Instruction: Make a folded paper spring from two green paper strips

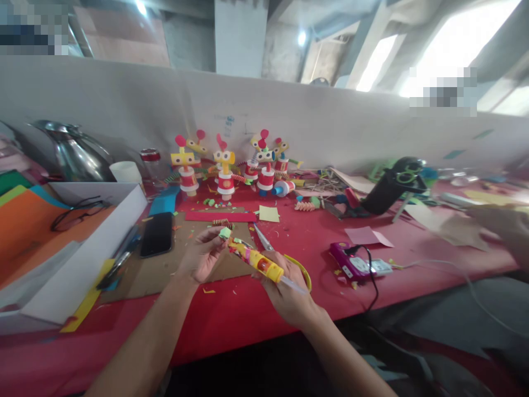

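Observation:
My right hand [291, 289] is wrapped round a yellow hot glue gun [260, 263], its nozzle pointing left and a translucent glue stick [293, 284] sticking out of its back. Between the fingertips of my left hand [202, 253] is a small light-green paper piece [225, 233], close to the nozzle. Scissors [263, 238] with a yellow handle lie partly hidden behind my right hand; whether the hand touches them I cannot tell. Beyond my left hand, a small coiled paper spring [223, 223] rests on the brown cardboard [165, 278].
Several paper-cup figures [225, 182] stand at the back. To the left are a white box [82, 264], a phone [157, 234] and a steel jug [74, 151]. A purple power strip [351, 262] with cables and a black stand [382, 190] are on the right. Another person's hand [500, 223] reaches in there.

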Motion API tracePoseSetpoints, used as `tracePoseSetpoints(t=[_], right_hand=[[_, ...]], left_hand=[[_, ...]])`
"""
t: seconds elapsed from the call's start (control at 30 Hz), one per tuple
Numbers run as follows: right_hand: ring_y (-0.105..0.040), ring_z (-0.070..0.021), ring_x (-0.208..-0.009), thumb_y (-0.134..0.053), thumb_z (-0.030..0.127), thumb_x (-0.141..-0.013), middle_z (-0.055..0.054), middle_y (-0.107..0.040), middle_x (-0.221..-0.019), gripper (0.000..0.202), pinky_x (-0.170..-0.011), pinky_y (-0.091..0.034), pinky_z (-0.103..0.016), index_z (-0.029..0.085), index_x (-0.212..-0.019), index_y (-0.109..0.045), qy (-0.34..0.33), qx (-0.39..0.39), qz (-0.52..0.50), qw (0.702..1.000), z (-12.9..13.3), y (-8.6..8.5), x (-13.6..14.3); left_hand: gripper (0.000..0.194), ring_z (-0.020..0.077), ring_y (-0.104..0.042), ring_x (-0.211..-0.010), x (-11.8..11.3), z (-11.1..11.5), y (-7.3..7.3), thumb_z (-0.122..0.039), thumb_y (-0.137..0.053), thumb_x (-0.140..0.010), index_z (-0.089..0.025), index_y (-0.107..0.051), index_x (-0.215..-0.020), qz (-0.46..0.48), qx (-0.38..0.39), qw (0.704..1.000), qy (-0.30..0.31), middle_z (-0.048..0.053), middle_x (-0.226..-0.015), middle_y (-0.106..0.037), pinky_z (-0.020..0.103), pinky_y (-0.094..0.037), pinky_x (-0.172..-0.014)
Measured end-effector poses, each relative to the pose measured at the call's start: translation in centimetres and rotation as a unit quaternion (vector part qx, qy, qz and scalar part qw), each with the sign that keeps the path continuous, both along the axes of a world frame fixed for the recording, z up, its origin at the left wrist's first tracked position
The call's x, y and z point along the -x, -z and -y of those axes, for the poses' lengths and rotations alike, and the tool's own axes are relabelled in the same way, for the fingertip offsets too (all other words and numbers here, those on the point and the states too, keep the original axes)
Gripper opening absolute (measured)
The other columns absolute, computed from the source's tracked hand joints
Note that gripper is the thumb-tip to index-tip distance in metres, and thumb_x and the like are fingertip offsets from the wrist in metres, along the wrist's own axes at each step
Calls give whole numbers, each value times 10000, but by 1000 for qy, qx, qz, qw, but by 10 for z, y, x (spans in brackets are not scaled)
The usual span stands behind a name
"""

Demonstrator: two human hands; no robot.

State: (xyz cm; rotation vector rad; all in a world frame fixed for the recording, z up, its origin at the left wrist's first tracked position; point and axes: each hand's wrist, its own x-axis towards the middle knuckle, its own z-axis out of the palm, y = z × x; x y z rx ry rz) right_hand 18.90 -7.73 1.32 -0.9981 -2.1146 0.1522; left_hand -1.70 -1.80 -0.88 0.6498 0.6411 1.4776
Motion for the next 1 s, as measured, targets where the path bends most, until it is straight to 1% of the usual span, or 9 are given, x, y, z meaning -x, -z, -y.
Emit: tracePoseSetpoints(t=[0.3,0.47,0.53,0.63,0.73,0.8,0.87,0.93,1.0], right_hand=[[-620,-194,-770,-493,218,-891,-55,-645,-860,89,-692,-462,-291,200,-968,-532,0,32,5,999,1,4,-1],[-620,-220,-818,-459,298,-913,-79,-645,-902,172,-699,-460,-305,185,-1015,-540,89,16,52,995,-16,8,-21],[-608,-237,-857,-447,287,-912,-99,-636,-930,182,-724,-448,-321,172,-1020,-539,172,18,103,980,-30,11,-35],[-582,-261,-887,-418,215,-902,-136,-618,-966,218,-758,-421,-354,134,-1076,-521,290,65,202,933,-53,18,-57],[-551,-281,-915,-385,142,-877,-179,-599,-984,237,-746,-406,-367,97,-1052,-538,330,132,276,893,-67,27,-73],[-528,-295,-946,-398,82,-824,-198,-580,-1041,286,-758,-404,-386,88,-1068,-546,340,146,285,884,-69,30,-76],[-493,-315,-1008,-432,54,-766,-197,-542,-1145,387,-802,-404,-424,97,-1138,-530,341,110,252,899,-64,30,-73],[-460,-315,-1069,-453,49,-744,-168,-508,-1215,462,-865,-402,-452,124,-1196,-507,309,39,187,932,-53,29,-62],[-478,-270,-1058,-434,41,-767,-131,-538,-1157,418,-916,-410,-428,148,-1157,-540,222,-16,119,968,-38,28,-47]], left_hand=[[281,95,-633,-667,1,-1,1,-156,-841,-507,-173,-727,-763,-9,-5,1000,-2,17,-746,-716,156,-488,-578],[211,104,-616,-809,1,-3,1,-193,-804,-585,-178,-715,-776,-17,-27,999,-39,13,-824,-697,194,-467,-728],[185,108,-609,-828,1,-3,-1,-187,-784,-609,-169,-709,-777,-30,-24,998,-41,18,-821,-690,206,-452,-762],[132,113,-600,-817,1,-3,-2,-180,-744,-654,-151,-699,-774,-62,-20,997,-38,38,-823,-685,228,-433,-782],[113,106,-585,-777,0,-4,0,-173,-723,-666,-144,-690,-770,-90,-4,995,-48,32,-800,-669,228,-421,-750],[128,98,-571,-739,0,-5,3,-182,-730,-649,-152,-689,-766,-105,4,993,-61,15,-775,-657,221,-413,-721],[150,96,-560,-704,2,-7,6,-213,-736,-639,-165,-692,-774,-142,12,987,-76,5,-756,-656,223,-408,-711],[168,113,-569,-700,8,-9,9,-248,-734,-640,-184,-699,-792,-227,23,968,-108,9,-758,-669,240,-409,-721],[163,152,-591,-729,16,-9,9,-264,-724,-651,-205,-705,-801,-372,25,915,-155,24,-780,-688,269,-410,-733]])
